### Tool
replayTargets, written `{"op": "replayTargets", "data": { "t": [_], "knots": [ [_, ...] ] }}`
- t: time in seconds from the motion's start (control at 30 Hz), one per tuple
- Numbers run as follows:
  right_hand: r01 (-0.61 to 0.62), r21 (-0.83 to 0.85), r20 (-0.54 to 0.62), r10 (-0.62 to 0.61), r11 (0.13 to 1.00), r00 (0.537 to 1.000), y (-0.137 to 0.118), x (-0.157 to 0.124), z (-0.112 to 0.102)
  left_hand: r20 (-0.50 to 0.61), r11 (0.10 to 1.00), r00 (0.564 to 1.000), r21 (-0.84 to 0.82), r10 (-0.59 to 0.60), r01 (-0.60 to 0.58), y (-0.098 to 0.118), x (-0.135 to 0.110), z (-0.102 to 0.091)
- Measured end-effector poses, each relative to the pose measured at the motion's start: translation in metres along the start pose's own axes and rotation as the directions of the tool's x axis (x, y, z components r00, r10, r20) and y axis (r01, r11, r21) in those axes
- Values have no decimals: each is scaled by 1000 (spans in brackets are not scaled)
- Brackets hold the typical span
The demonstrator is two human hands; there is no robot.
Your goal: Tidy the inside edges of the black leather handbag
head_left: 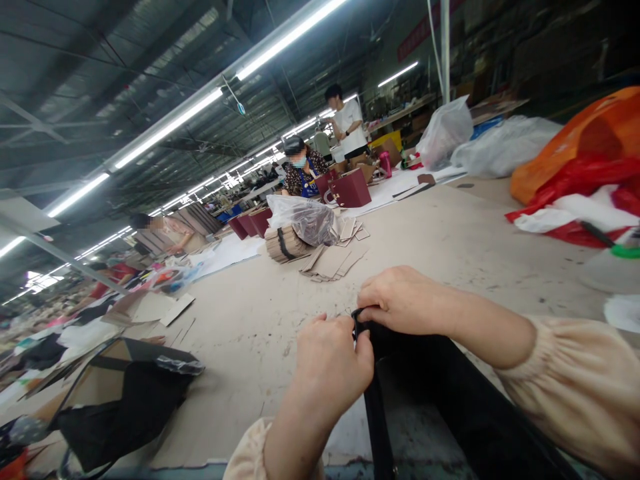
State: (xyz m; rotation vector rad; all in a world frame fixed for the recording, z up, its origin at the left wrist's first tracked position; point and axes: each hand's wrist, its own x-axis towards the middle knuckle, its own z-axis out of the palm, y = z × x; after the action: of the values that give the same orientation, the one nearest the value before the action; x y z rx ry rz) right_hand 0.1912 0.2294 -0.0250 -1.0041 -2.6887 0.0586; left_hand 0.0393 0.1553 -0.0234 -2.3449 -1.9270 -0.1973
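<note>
Lower centre: the left hand [333, 363] and right hand [400, 300] both pinch their fingers on the top corner of a black bag [450, 400] standing on the scuffed beige bench [450, 240]. Cardboard stacks [287, 243] lie mid-frame; tube lights [170, 127] cross the hall's upper left.

Left hand [333, 363] clenched; right hand [403, 300] curled, knuckles up; both touching.

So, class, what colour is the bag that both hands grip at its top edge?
The bag is plain black; the head view shows it best.
</note>
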Motion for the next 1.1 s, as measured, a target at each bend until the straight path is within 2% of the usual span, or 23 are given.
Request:
{"op": "replayTargets", "data": {
  "t": [0.13, 0.33, 0.53, 0.73, 0.83, 0.93, 1.03, 1.1],
  "knots": [
    [-24, -60, 15, 25, 998, 1000, -2, 1, 1, 6, 1000, 1000, 3, -9, 9, 0, 5, 5],
    [-80, -66, 14, 81, 995, 997, -7, 8, 4, -11, 999, 999, 25, -39, 39, -2, 14, 11],
    [-130, -12, 12, 130, 991, 991, -14, 11, 3, -17, 999, 999, 24, -46, 46, -3, 17, 11],
    [-172, 142, 107, 157, 975, 982, 0, -8, -5, 78, 995, 997, -96, 10, -3, -9, 16, 7],
    [-201, 418, 114, 168, 886, 979, 9, -33, -3, 50, 998, 999, -55, 20, -17, -6, 12, 5],
    [-202, 690, 32, 250, 695, 968, 11, -64, 5, 27, 1000, 999, -12, 21, -21, -1, 10, 2],
    [-214, 815, -19, 394, 539, 919, 7, -90, 17, 40, 1000, 999, -12, 16, -16, 3, 10, -2],
    [-221, 834, -20, 428, 505, 903, 2, -102, 24, 47, 1000, 999, 5, -7, 7, 6, 11, -5]
  ]
}}
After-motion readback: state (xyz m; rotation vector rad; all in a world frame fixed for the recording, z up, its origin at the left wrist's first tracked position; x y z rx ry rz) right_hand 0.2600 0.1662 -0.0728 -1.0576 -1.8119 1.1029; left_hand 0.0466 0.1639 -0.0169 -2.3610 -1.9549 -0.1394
